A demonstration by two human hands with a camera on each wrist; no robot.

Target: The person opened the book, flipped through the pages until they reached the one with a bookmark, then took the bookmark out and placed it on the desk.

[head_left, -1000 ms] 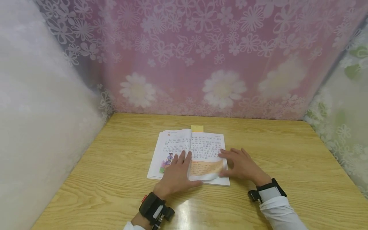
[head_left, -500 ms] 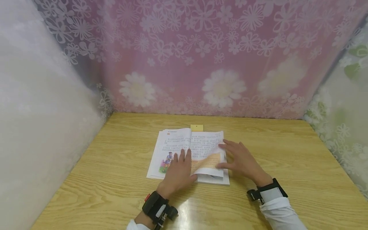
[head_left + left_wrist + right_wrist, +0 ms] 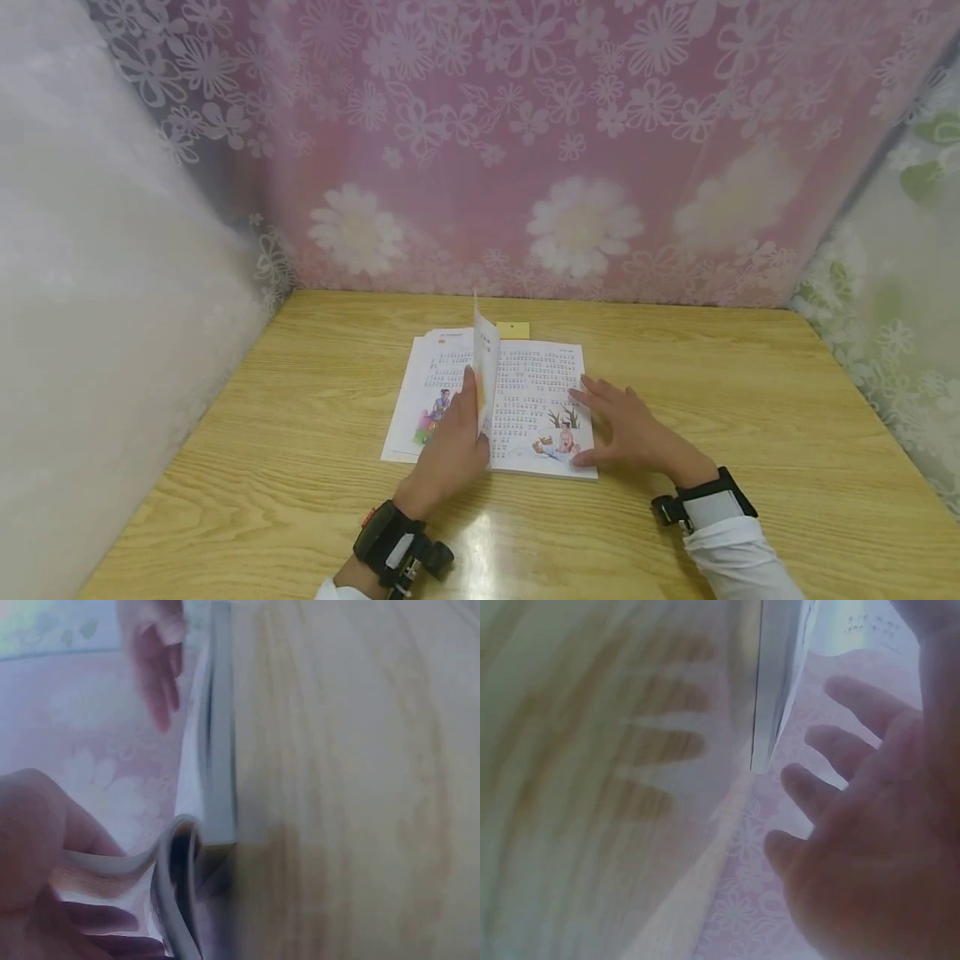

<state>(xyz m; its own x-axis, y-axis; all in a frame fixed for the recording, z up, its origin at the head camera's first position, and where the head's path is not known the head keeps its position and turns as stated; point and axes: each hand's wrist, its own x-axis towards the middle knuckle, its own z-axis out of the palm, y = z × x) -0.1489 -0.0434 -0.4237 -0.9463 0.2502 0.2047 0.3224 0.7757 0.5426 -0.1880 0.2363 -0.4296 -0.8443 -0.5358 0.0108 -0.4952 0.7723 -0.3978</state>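
An illustrated book [image 3: 528, 375] lies open on the wooden table. One page [image 3: 486, 354] stands nearly upright at the spine. My left hand [image 3: 450, 454] is turned on its side over the left part, holding that page between thumb and fingers. In the left wrist view, the page runs into the gap between the left thumb [image 3: 90, 825] and fingers [image 3: 112, 919]. My right hand [image 3: 630, 429] is at the book's right edge, thumb and fingers spread. Its thumb tip is by a drawing of a seated figure. Loosely extended right fingers [image 3: 840, 750] show in the right wrist view.
A small yellow tab [image 3: 513, 331] pokes out behind the book's top edge. The wooden table [image 3: 750, 392] surrounds the book. Pink floral curtain [image 3: 480, 167] hangs behind it, and pale sheets close off both sides. Each wrist carries a black strapped camera.
The right page with the orange box has lifted and swung left to upright, uncovering a page with a drawing. The left hand has turned from flat to its side; the right has lowered slightly.
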